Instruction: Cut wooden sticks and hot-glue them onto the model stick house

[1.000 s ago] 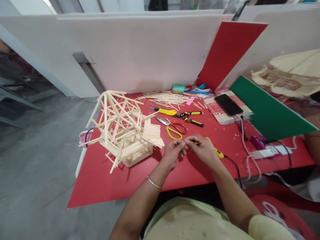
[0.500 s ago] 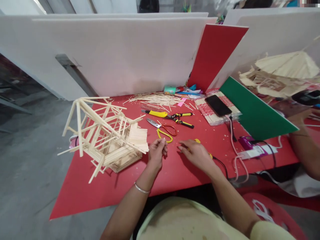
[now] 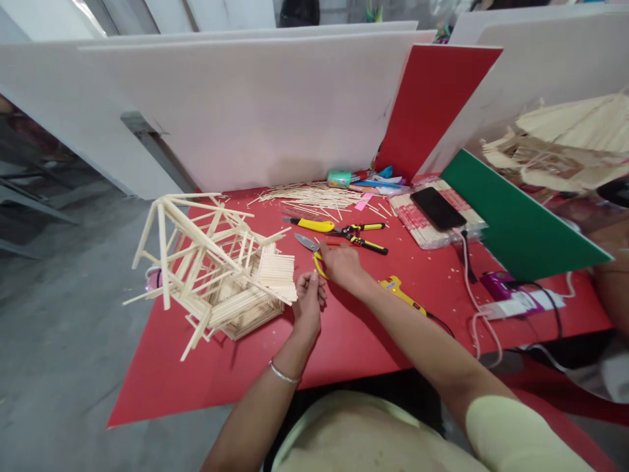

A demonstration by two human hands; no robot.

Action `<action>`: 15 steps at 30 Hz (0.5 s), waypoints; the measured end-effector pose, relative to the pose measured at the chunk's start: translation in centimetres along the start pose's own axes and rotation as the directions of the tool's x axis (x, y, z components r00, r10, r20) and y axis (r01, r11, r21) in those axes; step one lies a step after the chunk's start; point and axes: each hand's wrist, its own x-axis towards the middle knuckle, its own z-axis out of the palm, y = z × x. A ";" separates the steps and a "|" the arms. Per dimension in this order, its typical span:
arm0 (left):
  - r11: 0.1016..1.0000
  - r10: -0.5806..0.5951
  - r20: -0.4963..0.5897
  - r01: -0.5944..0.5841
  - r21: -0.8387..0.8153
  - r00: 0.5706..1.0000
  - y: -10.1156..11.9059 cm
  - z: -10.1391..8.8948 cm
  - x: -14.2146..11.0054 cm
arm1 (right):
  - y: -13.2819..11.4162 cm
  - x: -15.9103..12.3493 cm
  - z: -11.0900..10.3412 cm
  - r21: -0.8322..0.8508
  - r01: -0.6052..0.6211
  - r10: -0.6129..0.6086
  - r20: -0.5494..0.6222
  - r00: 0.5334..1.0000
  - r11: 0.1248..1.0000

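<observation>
My right hand [image 3: 341, 263] is over the handles of the scissors [image 3: 308, 243], its fingers closed on them; the blades point up-left and the red loop is mostly hidden. My left hand [image 3: 308, 298] is held with curled fingers just right of the stick model [image 3: 230, 275], thumb against the fingertips; whatever it pinches is too small to make out. The model is an open frame of pale wooden sticks with a slatted base. A yellow glue gun [image 3: 403, 295] lies right of my right hand.
Behind the scissors lie a yellow cutter knife [image 3: 314, 225], pliers [image 3: 361, 237] and loose sticks [image 3: 314, 196]. A phone [image 3: 437, 208] rests on packed sticks [image 3: 410, 219]. A green board [image 3: 525, 223] and a power strip [image 3: 521, 303] with cables are at right. White boards [image 3: 275, 111] stand behind.
My right hand has moved left and forward from beside the glue gun onto the scissors' handles, uncovering the glue gun. My left hand has stayed curled beside the model.
</observation>
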 end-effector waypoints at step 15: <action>0.999 -0.026 0.088 0.021 0.049 0.996 2.1 0.3 -2.5 | 1.3 -18.1 2.1 0.849 0.000 0.043 -0.027 0.999 0.529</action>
